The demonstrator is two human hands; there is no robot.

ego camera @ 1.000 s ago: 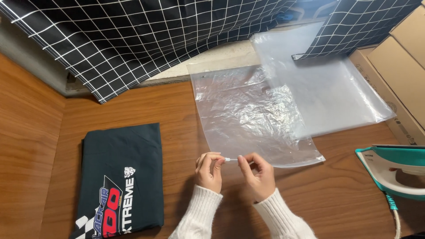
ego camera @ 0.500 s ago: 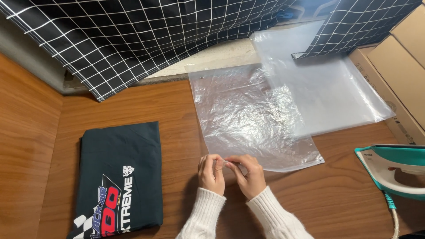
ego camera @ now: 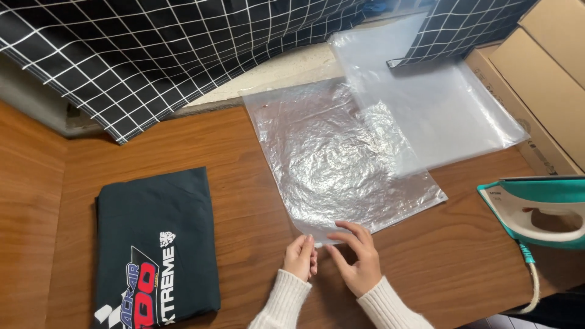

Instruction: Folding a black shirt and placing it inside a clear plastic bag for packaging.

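Both hands sit at the near edge of the clear bag (ego camera: 341,167), which lies flat on the bench (ego camera: 244,183), its far end on the ledge under the checked cloth (ego camera: 152,55). Left hand (ego camera: 300,259) pinches the bag's near corner, fingers closed on the film. Right hand (ego camera: 359,259) is spread, fingers apart, tips resting on the edge just beside it; it clamps nothing. Bag looks empty and crinkled. A second bag (ego camera: 439,116) partly overlaps it at the far right, also empty as far as I can tell. Folded shirt (ego camera: 155,244) lies apart on the left. Risks: thin film could slip from the pinch or tear at the corner; layers may cling; iron (ego camera: 536,210) sits close on the right, and hot contact would melt the film.
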